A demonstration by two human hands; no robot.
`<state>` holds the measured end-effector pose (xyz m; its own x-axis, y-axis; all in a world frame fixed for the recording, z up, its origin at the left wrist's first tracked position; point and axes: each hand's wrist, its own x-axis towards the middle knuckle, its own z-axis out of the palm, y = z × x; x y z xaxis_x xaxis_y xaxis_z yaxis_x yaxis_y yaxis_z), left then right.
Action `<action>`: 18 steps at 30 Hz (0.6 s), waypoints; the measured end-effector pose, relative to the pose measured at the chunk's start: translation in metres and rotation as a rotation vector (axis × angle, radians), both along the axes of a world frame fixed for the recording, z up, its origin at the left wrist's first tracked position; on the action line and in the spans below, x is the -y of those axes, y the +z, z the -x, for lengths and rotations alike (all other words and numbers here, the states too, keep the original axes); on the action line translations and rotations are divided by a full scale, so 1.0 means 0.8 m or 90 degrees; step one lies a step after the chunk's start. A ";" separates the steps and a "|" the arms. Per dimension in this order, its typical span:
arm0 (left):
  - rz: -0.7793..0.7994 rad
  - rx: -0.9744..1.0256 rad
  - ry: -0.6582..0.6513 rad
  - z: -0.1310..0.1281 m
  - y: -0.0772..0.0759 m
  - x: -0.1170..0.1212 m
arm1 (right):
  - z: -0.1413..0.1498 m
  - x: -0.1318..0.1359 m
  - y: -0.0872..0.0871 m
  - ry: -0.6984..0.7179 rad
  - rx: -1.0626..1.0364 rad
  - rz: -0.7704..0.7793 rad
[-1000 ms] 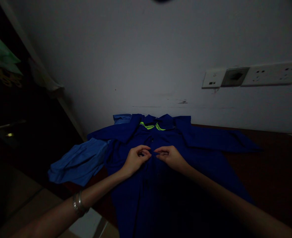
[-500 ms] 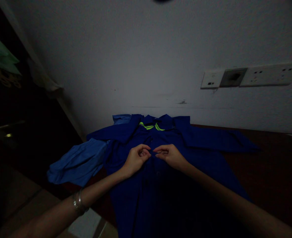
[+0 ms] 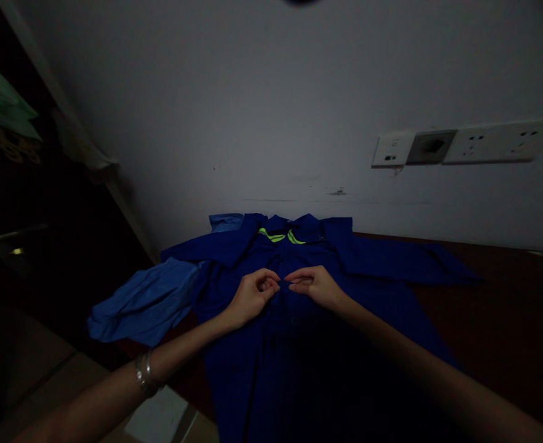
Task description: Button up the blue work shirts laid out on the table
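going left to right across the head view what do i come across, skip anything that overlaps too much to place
Green cloth → light blue cloth → left hand → right hand → wall sockets.

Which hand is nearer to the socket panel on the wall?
Right. The right hand is below the socket panel and to its left, over the dark blue garment; the left hand is also over the garment, but farther left.

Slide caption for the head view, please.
Left hand and right hand close together over a blue long-sleeved garment with yellow-green trim.
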<state>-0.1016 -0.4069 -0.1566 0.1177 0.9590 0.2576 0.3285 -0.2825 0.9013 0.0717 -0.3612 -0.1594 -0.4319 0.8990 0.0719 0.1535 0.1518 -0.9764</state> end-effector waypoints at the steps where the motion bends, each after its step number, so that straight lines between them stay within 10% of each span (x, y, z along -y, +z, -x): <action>1: 0.000 0.004 -0.003 0.000 0.000 0.000 | 0.000 0.000 0.000 -0.002 -0.003 0.004; 18: -0.087 -0.053 -0.006 -0.003 0.005 0.011 | 0.006 0.017 0.012 0.035 0.036 -0.040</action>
